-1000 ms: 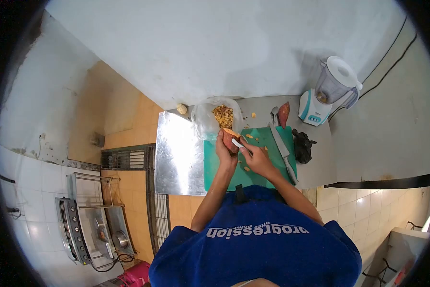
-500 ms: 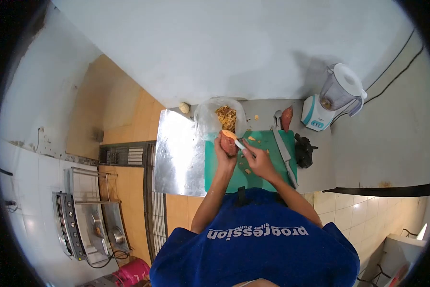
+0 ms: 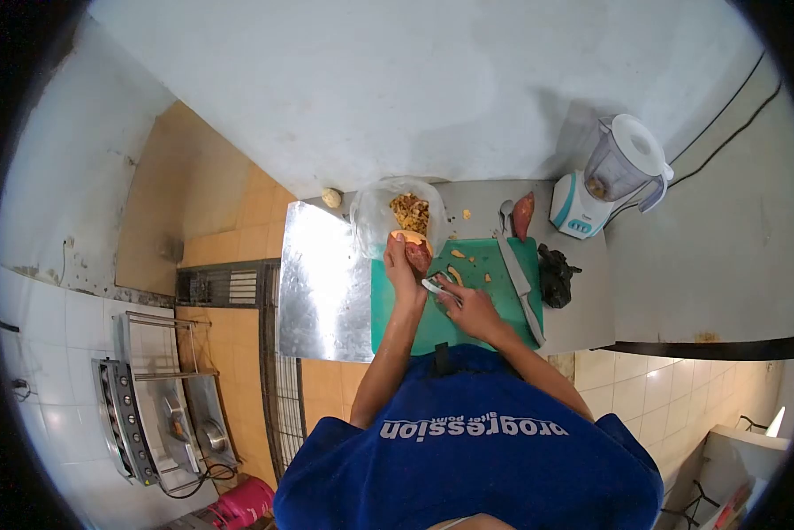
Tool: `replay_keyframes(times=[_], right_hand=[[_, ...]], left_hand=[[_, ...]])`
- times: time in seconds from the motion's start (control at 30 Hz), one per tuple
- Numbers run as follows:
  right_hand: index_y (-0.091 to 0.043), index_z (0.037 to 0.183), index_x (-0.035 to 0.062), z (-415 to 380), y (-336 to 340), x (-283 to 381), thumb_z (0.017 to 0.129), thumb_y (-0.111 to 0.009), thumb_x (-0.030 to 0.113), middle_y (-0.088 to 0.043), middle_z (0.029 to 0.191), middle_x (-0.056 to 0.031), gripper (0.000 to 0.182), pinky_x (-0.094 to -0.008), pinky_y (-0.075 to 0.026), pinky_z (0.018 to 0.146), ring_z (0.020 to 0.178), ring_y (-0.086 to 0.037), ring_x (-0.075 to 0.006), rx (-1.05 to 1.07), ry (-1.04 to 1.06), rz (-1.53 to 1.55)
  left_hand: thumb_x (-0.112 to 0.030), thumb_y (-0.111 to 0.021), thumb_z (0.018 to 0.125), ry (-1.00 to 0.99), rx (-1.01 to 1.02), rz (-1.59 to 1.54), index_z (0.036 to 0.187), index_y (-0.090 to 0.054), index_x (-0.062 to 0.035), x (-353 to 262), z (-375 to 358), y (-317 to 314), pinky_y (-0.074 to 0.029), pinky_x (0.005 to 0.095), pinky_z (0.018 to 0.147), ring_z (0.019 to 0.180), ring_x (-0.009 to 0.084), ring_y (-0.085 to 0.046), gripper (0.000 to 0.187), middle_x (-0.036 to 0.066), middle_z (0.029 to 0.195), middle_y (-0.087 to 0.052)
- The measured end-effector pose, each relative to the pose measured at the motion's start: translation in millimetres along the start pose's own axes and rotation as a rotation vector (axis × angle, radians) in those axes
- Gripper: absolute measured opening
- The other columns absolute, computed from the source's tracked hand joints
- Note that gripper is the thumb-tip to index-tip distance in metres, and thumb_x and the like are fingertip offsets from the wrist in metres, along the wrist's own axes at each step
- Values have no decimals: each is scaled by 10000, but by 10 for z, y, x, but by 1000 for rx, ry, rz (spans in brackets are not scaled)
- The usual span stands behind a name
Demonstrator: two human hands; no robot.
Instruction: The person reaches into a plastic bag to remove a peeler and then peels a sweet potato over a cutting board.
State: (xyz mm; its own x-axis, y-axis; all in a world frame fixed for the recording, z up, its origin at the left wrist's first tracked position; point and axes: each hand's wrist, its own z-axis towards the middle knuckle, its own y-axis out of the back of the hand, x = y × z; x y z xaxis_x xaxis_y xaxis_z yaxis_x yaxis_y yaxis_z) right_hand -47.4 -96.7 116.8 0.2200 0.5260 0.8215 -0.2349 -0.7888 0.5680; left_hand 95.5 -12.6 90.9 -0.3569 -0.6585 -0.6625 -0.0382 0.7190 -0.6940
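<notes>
My left hand (image 3: pixel 402 272) grips the sweet potato (image 3: pixel 421 258); right hand (image 3: pixel 470 312), just beside, pinches a peeler (image 3: pixel 434 287). Likely stiff, dense, slick where peeled; best held by skin.

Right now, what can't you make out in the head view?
All in the head view:
Held sweet potato, underside: hidden by its own bulk and the left hand.
White-handled tool in the right hand, working end: too small to tell its shape.
Black plastic bag, contents: hidden by its opaque film.
Blender jar, contents: too small to identify.
</notes>
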Motion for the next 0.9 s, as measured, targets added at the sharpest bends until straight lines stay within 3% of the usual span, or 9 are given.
replay_keyframes(times=[0.07,0.13,0.3,0.47,0.57,0.63,0.73,0.83,0.9], right_hand=[[-590,1375,92,16,-21,-64,985,-583,318,-679,842,-250,450,-421,-517,662,706,-679,-358,12,30,-7],[-589,1374,83,113,115,81,992,-574,317,-672,809,-243,448,-405,-514,645,678,-678,-329,-149,71,165],[-592,1371,87,222,231,281,997,-567,322,-670,820,-246,443,-399,-507,630,665,-671,-323,-112,12,122],[-606,1362,116,69,-27,-42,989,-581,320,-669,833,-258,425,-406,-505,630,659,-665,-330,-36,-3,123],[-609,1361,136,-23,-139,-162,990,-577,321,-673,824,-253,416,-410,-504,631,653,-657,-342,-40,177,25],[-571,1398,100,56,87,52,1004,-568,262,-734,1008,-179,425,-334,-518,752,806,-701,-247,3,-25,127],[-592,1367,87,191,250,263,995,-582,299,-684,869,-249,427,-392,-511,658,677,-671,-294,-29,-56,208],[-582,1365,49,236,142,184,997,-585,286,-691,892,-246,438,-377,-515,675,703,-681,-259,-185,172,218],[-580,1363,38,208,136,147,999,-584,287,-695,910,-247,441,-374,-519,686,720,-689,-263,-130,98,221]], left_hand=[[-267,-707,941,-71,-71,82,1280,-505,-42,-47,-5,11,-528,340,877,1043,204,-611,455,85,1182,-583],[-259,-712,938,-67,-55,98,1290,-500,-42,-49,-49,65,-527,338,884,1053,202,-608,464,85,1188,-579],[-244,-721,937,4,-11,195,1305,-493,-43,94,-207,122,-534,337,891,1060,198,-605,477,88,1186,-579],[-258,-702,951,10,-110,-9,1313,-491,-50,-7,-130,37,-544,341,890,1071,198,-602,467,86,1211,-577],[-264,-692,958,-69,-131,131,1298,-498,-55,-150,-103,-85,-554,342,861,1043,196,-611,443,79,1196,-580],[-261,-693,958,-149,-96,114,1284,-503,-60,-96,-91,-35,-558,323,824,1005,179,-619,428,71,1159,-591],[-224,-690,962,-67,11,107,1282,-509,-61,-48,-174,18,-546,266,760,929,138,-625,402,60,1103,-617],[-268,-658,986,-43,11,124,1275,-532,-29,14,-202,37,-531,269,804,936,134,-607,396,59,1105,-611],[-262,-659,986,-22,10,152,1270,-535,-25,-6,-220,51,-532,272,806,936,134,-610,391,59,1097,-614]])
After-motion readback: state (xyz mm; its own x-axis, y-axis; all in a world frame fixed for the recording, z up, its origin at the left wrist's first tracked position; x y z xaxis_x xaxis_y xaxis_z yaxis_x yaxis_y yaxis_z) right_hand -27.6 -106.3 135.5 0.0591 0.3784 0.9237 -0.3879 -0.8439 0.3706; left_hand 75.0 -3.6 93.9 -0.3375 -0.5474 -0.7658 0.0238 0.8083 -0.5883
